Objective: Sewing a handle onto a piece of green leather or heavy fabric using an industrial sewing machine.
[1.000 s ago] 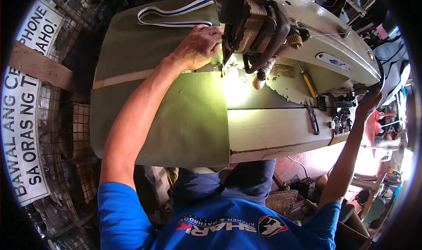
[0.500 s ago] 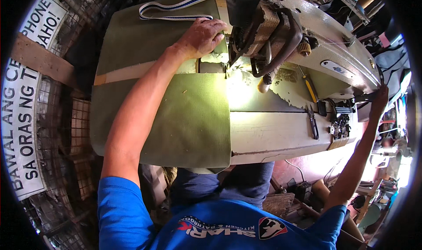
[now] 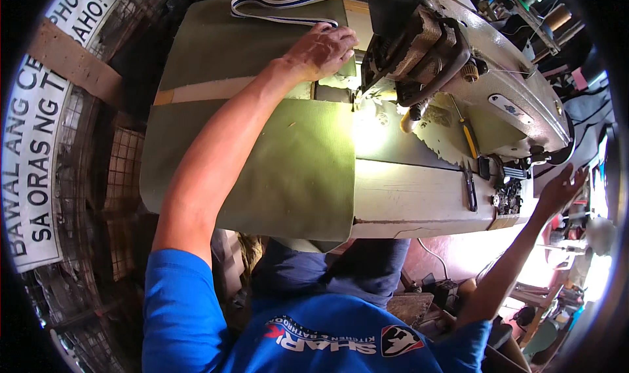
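Blue shirt (image 3: 177, 307) with white lettering, olive fabric (image 3: 295, 163) on the counter (image 3: 419, 199).
The fabric is round-cornered; left hand (image 3: 324, 50) curls at its blue-striped strap (image 3: 288, 20), grip unclear; right hand (image 3: 563, 186), fingers spread, has left the handwheel (image 3: 570, 137); black capitals line a white sign (image 3: 33, 157).

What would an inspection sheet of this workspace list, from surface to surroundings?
Surface: pale tabletop; finish patchy beneath the arm of the sewing machine.
Job's things: olive fabric spread out, striped strap looped on it, sewing machine alongside.
Clutter: yellow-handled screwdriver, dark slim tool.
Hands: left hand at the fabric's right edge, by the strap; right hand raised, open, nothing visibly held.
Cables: thin cord below the tabletop.
Surroundings: wire mesh and lettered sign at left.
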`<state>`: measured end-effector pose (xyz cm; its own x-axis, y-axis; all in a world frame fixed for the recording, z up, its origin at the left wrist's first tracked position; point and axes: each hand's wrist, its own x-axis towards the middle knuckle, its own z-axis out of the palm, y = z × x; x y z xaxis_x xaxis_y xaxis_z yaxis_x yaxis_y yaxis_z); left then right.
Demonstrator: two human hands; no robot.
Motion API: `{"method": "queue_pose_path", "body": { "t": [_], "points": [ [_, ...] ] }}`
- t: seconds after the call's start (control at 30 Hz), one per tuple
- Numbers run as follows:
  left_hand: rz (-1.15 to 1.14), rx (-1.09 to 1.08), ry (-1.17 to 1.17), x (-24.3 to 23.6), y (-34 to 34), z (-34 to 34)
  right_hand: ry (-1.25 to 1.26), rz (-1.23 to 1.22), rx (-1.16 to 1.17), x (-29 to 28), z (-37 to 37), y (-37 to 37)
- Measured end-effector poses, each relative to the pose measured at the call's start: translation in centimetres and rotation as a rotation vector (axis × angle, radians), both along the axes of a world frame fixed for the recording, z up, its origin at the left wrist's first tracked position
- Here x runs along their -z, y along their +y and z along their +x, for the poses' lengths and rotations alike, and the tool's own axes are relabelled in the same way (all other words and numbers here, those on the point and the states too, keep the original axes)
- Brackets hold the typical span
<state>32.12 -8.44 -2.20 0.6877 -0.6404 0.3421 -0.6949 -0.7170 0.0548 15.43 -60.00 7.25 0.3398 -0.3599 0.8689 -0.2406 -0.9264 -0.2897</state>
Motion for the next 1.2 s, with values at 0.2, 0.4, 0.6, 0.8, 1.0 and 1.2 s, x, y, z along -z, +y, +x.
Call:
{"method": "queue_pose_path", "body": {
  "t": [0.2, 0.4, 0.6, 0.8, 1.0, 1.2],
  "points": [
    [-0.038, -0.009, -0.048, 0.8, 0.1, 0.3, 0.593, -0.187, -0.883, 4.3, -7.8, 23.7],
    [-0.091, 0.04, -0.035, 0.3, -1.7, 0.3, 0.671, -0.037, -1.315, 5.5, -7.6, 30.5],
    [-0.127, 0.026, -0.016, 1.1, -0.1, 0.9, 0.718, 0.044, -1.152, 6.1, -9.0, 28.0],
    [-0.188, 0.097, -0.052, 0.8, -0.6, 0.9, 0.753, -0.109, -0.243, 7.0, -8.7, 15.6],
    [0.01, 0.121, -0.194, -1.3, -0.9, -0.8, 0.699, -0.206, -0.387, 8.6, -8.2, 13.1],
    [-0.057, -0.092, 0.068, -0.3, -1.2, -4.0, 0.619, 0.106, -0.591, 6.8, -5.0, 17.5]
  ]
}}
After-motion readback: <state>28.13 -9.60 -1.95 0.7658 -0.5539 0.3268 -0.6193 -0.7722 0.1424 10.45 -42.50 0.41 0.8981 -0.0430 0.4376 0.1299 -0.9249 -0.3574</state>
